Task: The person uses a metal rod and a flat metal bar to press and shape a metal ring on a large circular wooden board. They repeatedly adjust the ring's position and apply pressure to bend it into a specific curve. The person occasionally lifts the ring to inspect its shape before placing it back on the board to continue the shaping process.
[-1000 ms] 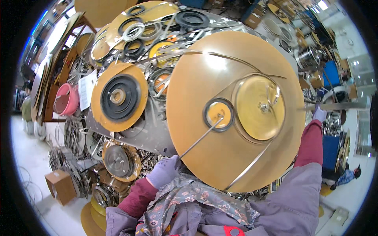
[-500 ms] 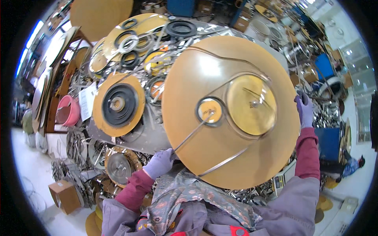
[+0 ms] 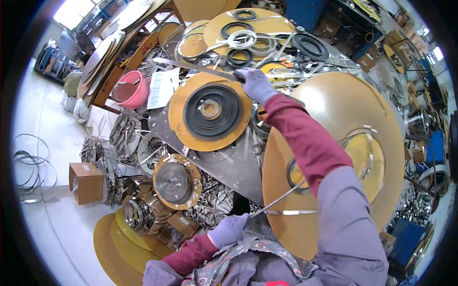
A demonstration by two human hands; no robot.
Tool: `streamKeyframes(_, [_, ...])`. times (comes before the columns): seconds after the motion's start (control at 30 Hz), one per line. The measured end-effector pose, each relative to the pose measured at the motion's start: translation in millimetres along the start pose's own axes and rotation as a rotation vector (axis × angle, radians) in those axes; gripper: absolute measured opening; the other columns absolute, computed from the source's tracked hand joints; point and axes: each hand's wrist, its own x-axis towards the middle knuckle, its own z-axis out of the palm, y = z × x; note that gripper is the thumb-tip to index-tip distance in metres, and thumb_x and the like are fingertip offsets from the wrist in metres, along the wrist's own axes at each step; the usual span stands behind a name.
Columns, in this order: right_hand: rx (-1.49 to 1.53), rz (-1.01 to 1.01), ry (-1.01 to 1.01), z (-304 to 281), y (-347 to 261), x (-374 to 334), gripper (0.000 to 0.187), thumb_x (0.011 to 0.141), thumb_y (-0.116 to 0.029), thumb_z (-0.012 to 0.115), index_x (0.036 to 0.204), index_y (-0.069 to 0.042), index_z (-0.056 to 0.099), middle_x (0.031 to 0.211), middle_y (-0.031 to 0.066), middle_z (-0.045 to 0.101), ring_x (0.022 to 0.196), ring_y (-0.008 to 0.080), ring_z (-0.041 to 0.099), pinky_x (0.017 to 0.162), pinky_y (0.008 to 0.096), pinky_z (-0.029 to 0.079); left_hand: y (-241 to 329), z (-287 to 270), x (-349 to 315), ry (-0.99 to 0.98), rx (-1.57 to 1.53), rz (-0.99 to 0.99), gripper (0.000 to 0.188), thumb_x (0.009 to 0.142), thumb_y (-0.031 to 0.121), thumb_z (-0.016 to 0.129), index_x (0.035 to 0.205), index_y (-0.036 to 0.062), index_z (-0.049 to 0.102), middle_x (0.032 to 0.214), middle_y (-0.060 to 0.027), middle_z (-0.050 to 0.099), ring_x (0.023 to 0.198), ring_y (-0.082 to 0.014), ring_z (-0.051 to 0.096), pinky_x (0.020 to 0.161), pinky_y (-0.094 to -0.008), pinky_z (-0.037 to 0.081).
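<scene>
My left hand, in a light purple glove, is closed low at the front on the end of a thin metal strip. That strip runs up onto a large tan disc, toward a small dark ring. My right hand, gloved the same way, reaches across the disc to the far left. Its fingers are closed on one end of a long flat metal strip, which stretches left above a tan disc bearing stacked black rings. My right sleeve hides part of the large disc and its yellow round plate.
Rings and loose strips crowd the back of the grey table. A white paper sheet and a pink bucket are at the left. Below the table edge are a grey coil, metal scraps and a cardboard box.
My right hand has left the large disc's right rim and crossed to the far left, where it grips a flat strip. My left hand keeps its thin strip. The view has turned left.
</scene>
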Motion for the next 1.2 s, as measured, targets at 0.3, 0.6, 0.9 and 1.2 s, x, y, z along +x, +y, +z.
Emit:
streamKeyframes(0.3, [-0.372,-0.038,-0.332,14.9,16.5,-3.7,0.022,0.087,-0.011,0.043,0.1,-0.009,0.06,0.101,0.0142,0.062,0.096,0.0272,0.062,0.079,0.0378,0.05,3.1,-5.1,-13.4,0.055,-0.106,-0.086,0.029,0.079,0.017,0.057,0.099,-0.0009,0.045,0.078,-0.024,0.059,0.077,-0.0412,0.059,0.065,-0.0474,0.046])
streamKeyframes(0.6, [-0.363,0.532,0.046,-244.8,280.3,-270.5,0.033,0.077,-0.014,0.051,0.108,-0.009,0.062,0.108,0.0157,0.062,0.1,0.0329,0.058,0.089,0.0418,0.045,22.4,-32.4,20.5,0.082,-0.085,-0.064,0.017,0.08,0.009,0.053,0.093,-0.0008,0.051,0.077,-0.0246,0.06,0.077,-0.0418,0.059,0.066,-0.0484,0.047])
streamKeyframes(0.9, [-0.791,1.299,-0.102,-358.8,130.8,-787.5,0.047,0.088,-0.044,0.052,0.104,-0.001,0.057,0.095,0.0276,0.059,0.088,0.0436,0.057,0.074,0.0513,0.045,31.3,-53.9,65.3,0.139,0.126,0.14,0.009,0.082,0.005,0.05,0.088,-0.0017,0.05,0.072,-0.0265,0.057,0.074,-0.0444,0.058,0.062,-0.048,0.046])
streamKeyframes(1.2, [0.659,1.737,0.632,-293.6,-216.4,-730.9,0.041,0.084,-0.028,0.058,0.115,-0.002,0.057,0.064,0.0008,0.054,0.049,0.0069,0.046,0.043,0.0215,0.035,8.0,-71.3,80.7,0.05,0.132,0.235,0.015,0.082,0.01,0.053,0.089,-0.0025,0.055,0.083,-0.0247,0.061,0.082,-0.0418,0.059,0.069,-0.0469,0.046])
